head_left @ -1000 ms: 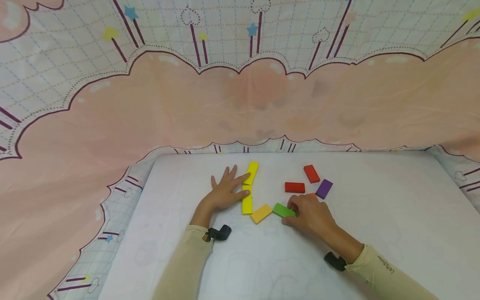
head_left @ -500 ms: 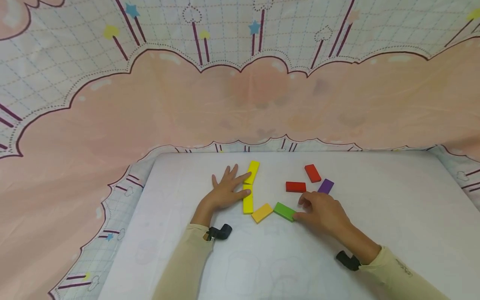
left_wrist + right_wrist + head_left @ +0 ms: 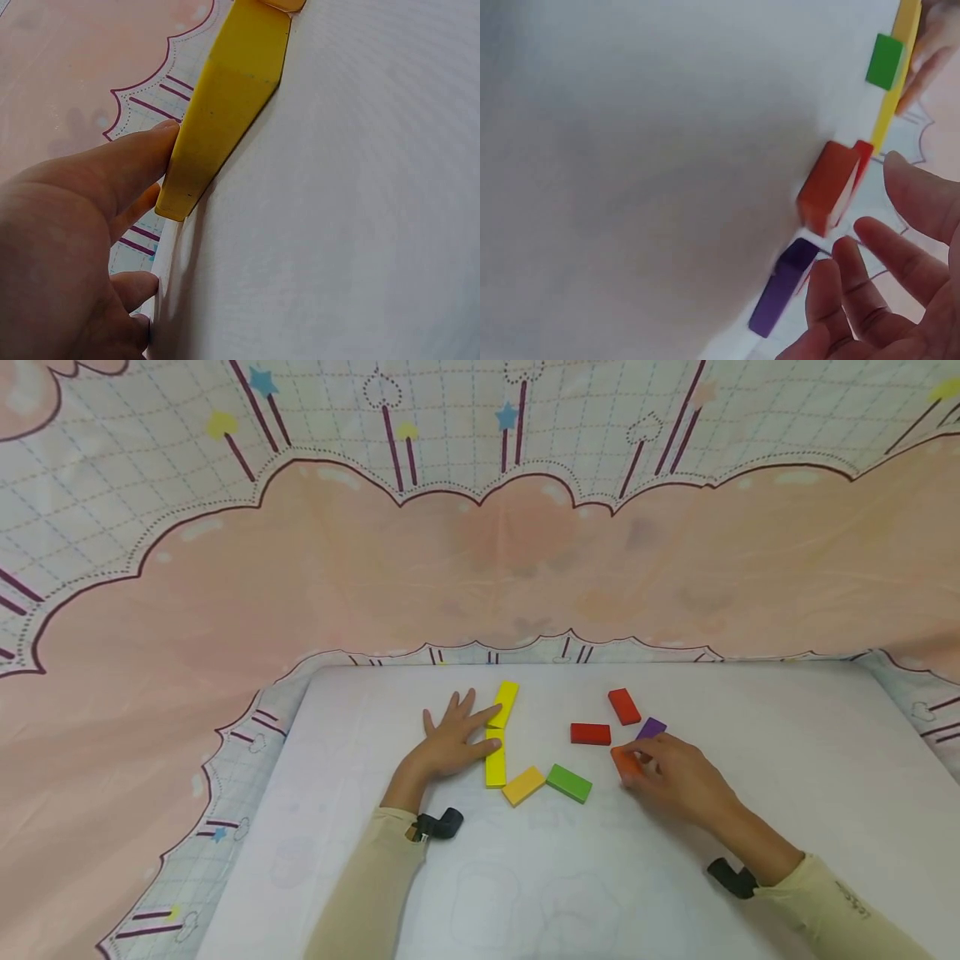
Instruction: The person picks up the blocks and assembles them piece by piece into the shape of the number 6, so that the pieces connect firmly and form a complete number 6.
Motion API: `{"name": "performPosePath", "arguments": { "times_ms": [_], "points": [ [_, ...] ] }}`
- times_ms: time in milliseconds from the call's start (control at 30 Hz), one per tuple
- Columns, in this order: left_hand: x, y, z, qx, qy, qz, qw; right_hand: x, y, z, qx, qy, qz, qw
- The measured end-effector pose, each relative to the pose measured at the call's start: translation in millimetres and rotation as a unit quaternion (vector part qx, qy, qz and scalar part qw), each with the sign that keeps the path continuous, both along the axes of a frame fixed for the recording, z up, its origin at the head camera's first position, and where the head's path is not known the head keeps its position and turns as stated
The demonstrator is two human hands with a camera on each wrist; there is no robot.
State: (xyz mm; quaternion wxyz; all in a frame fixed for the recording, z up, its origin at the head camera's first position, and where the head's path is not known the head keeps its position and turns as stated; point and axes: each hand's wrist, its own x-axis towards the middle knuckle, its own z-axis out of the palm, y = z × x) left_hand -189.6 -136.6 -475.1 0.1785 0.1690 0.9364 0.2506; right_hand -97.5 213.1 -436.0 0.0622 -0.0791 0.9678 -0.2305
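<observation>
My left hand (image 3: 448, 747) lies with fingers spread, thumb on the near yellow block (image 3: 495, 770) and a finger on the far yellow block (image 3: 507, 697). In the left wrist view, a yellow block (image 3: 225, 105) stands beside the thumb. An amber block (image 3: 523, 787) and a green block (image 3: 568, 783) continue the line from the near yellow one. My right hand (image 3: 686, 781) is at an orange block (image 3: 625, 762), thumb and fingertips close around it. From the right wrist, its fingers look parted, with the orange block (image 3: 827, 187) just beyond them.
One red block (image 3: 590, 734) lies left of the right hand; another red block (image 3: 624, 707) is farther back. The purple block (image 3: 651, 727) is partly behind the right hand. All lie on a white tabletop (image 3: 525, 877), with a patterned cloth (image 3: 375, 577) behind.
My right hand has left the green block and moved right to the orange block, which now shows between thumb and fingers. The left hand has stayed in place.
</observation>
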Motion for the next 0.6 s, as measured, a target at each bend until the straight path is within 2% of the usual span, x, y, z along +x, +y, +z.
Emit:
{"name": "performPosePath", "arguments": {
  "times_ms": [300,600],
  "points": [
    [-0.4,-1.6,-2.4,0.001,0.001,-0.002,1.0000,-3.1,9.8,-7.4,0.003,0.018,0.037,0.9991],
    [0.6,-1.0,0.1,0.006,-0.002,0.000,1.0000,-11.0,7.8,-6.7,0.003,-0.027,0.047,0.9985]
  ]
}}
